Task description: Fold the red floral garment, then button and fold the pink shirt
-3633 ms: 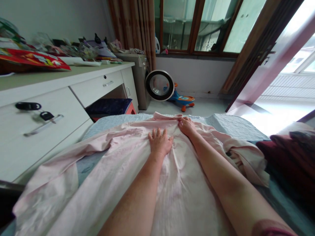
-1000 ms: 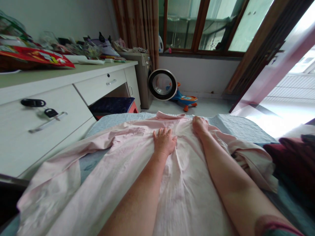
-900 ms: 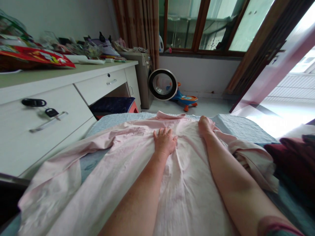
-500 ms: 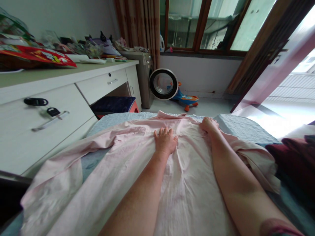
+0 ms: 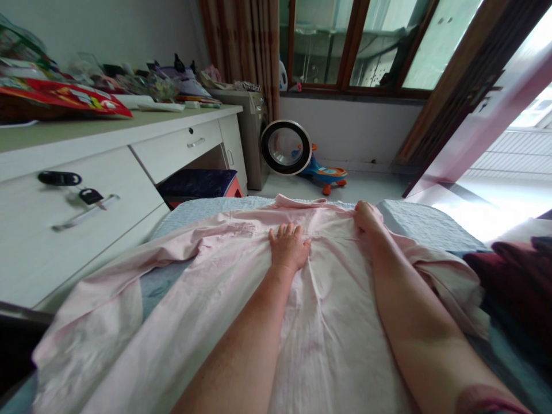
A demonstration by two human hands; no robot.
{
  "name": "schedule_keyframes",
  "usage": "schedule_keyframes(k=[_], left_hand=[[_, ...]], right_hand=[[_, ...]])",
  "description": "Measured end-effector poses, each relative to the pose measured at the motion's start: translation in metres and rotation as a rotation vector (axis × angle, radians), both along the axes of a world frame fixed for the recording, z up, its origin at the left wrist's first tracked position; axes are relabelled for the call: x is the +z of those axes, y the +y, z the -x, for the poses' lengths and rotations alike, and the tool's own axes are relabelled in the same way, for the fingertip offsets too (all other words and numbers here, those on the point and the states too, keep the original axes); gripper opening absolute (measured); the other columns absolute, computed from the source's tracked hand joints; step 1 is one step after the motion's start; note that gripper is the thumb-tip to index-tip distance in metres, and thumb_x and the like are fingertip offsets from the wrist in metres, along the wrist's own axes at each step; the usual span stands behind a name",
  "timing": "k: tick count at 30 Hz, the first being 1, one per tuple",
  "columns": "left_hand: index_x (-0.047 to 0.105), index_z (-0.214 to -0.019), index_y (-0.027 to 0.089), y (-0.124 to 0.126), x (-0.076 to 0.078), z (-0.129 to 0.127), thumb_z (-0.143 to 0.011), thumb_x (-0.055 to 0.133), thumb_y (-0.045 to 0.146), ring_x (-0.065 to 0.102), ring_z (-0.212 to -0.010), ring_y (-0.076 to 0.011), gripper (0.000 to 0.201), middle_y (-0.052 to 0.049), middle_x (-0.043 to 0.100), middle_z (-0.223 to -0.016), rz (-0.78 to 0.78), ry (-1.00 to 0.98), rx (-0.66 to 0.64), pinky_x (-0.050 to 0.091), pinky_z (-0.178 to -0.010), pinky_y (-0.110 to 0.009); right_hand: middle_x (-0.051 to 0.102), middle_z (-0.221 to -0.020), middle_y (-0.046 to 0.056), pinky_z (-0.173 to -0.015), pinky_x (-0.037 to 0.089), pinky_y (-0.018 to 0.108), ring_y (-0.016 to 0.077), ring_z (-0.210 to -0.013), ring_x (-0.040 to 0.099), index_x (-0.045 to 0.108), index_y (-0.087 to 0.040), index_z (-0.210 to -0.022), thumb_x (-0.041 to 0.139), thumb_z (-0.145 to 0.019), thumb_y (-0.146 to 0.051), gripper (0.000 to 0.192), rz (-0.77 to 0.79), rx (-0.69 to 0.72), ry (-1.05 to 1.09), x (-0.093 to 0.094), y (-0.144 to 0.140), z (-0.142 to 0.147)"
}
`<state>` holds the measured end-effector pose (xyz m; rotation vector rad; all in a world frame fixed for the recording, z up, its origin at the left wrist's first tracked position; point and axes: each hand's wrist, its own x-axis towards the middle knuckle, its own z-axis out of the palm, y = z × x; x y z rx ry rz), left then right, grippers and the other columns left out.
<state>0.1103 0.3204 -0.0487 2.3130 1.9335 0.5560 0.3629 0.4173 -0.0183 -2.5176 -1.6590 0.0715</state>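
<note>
A pale pink shirt (image 5: pixel 336 276) lies spread out, its collar at the far end and one sleeve stretching to the lower left. The other sleeve is bunched at the right, partly behind my right forearm. My left hand (image 5: pixel 288 247) rests flat on the shirt's upper middle, fingers apart. At the right shoulder of the shirt, my right hand (image 5: pixel 368 218) is closed on the cloth. Its fingertips are mostly hidden. Beneath the shirt is a light blue quilted cover (image 5: pixel 414 221).
A white desk (image 5: pixel 181 131) with drawers runs along the left, cluttered on top. Beyond it stands a washing machine (image 5: pixel 250 138), its round door (image 5: pixel 286 148) swung out. A blue ride-on toy (image 5: pixel 323 172) sits on the floor. Dark red folded cloth (image 5: pixel 504 276) lies at the right.
My right hand has shifted slightly up and to the right at the shirt's shoulder. My left hand stays in place on the cloth.
</note>
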Motion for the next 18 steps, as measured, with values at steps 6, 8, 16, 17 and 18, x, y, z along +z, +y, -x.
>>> schedule_keyframes(k=[6, 8, 16, 17, 18], left_hand=[[0.058, -0.119, 0.028, -0.001, 0.0, 0.0, -0.092, 0.048, 0.044, 0.041, -0.131, -0.029, 0.033, -0.008, 0.057, -0.134, -0.002, -0.002, 0.004, 0.02, -0.114, -0.058], [0.059, -0.119, 0.028, -0.001, 0.0, 0.0, -0.092, 0.048, 0.044, 0.041, -0.131, -0.0291, 0.033, -0.008, 0.057, -0.133, 0.003, -0.002, 0.003, 0.021, -0.114, -0.058], [0.056, -0.126, 0.028, 0.0, 0.0, -0.001, -0.092, 0.048, 0.044, 0.037, -0.135, -0.03, 0.038, -0.008, 0.052, -0.141, 0.031, 0.002, 0.01, 0.018, -0.115, -0.059], [0.056, -0.126, 0.028, 0.0, 0.0, -0.001, -0.092, 0.049, 0.044, 0.038, -0.135, -0.0301, 0.038, -0.008, 0.053, -0.141, 0.025, 0.001, 0.01, 0.019, -0.115, -0.059], [0.056, -0.125, 0.028, 0.0, -0.001, -0.001, -0.092, 0.049, 0.044, 0.038, -0.134, -0.03, 0.038, -0.009, 0.054, -0.139, 0.016, 0.0, 0.008, 0.019, -0.115, -0.059]], right_hand=[[0.063, -0.12, 0.014, -0.088, 0.044, 0.037, 0.028, -0.107, 0.057, 0.07, -0.02, -0.111, 0.045, -0.087, -0.019, 0.034, -0.153, -0.047, 0.041, -0.018, -0.004, -0.001], [0.06, -0.123, 0.016, -0.092, 0.041, 0.041, 0.0309, -0.112, 0.052, 0.069, -0.018, -0.113, 0.044, -0.089, -0.019, 0.035, -0.138, -0.069, 0.038, -0.02, -0.006, -0.001], [0.062, -0.121, 0.011, -0.098, 0.038, 0.038, 0.0266, -0.113, 0.052, 0.068, -0.021, -0.113, 0.034, -0.092, -0.019, 0.04, -0.34, 0.324, 0.011, -0.009, -0.007, 0.046], [0.062, -0.122, 0.011, -0.099, 0.039, 0.038, 0.0266, -0.113, 0.053, 0.067, -0.021, -0.114, 0.033, -0.094, -0.022, 0.04, -0.297, 0.384, 0.016, -0.011, -0.007, 0.055], [0.061, -0.127, 0.011, -0.101, 0.038, 0.039, 0.0274, -0.116, 0.052, 0.065, -0.022, -0.119, 0.034, -0.095, -0.027, 0.039, -0.239, 0.434, 0.015, -0.014, -0.008, 0.062]])
